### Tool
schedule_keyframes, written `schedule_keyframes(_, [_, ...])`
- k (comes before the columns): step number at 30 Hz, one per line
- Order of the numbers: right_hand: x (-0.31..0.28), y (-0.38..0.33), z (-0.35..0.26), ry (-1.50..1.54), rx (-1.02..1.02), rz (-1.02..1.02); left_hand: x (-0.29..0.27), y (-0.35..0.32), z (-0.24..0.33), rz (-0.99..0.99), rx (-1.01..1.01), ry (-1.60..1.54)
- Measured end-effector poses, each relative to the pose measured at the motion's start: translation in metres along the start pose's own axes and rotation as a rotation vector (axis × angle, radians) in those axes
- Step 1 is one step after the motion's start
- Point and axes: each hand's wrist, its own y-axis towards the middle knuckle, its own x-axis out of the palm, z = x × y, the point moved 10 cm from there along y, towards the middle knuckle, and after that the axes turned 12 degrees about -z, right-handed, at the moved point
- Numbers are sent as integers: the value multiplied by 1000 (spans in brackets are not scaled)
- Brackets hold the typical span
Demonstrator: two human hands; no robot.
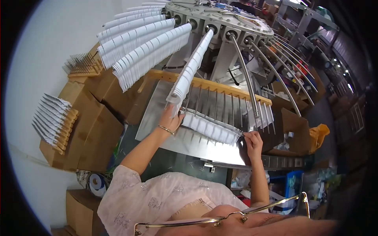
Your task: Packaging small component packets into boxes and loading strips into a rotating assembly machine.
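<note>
Cluttered workshop shelves fade behind a round machine [220, 17] with rods of white strips. Over a metal table [157, 118], a rod of white strips [210, 128] lies level, pinched by the left hand [171, 118] and right hand [252, 139]. Cardboard boxes [94, 118] stand left.

brown cardboard boxes [92, 129] stacked at my left | open brown carton [293, 131] at my right | small brown box [80, 210] below

Shiny metal rods [247, 72], wooden rail [212, 84]
</note>
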Motion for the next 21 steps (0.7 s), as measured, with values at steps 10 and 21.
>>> schedule_keyframes(10, [17, -5, -20, -31, 10, 40, 6, -3, -62, -186, -101, -106])
schedule_keyframes(21, [1, -72, -15, 859, 322, 428, 4, -16, -10, -273, -377, -1274])
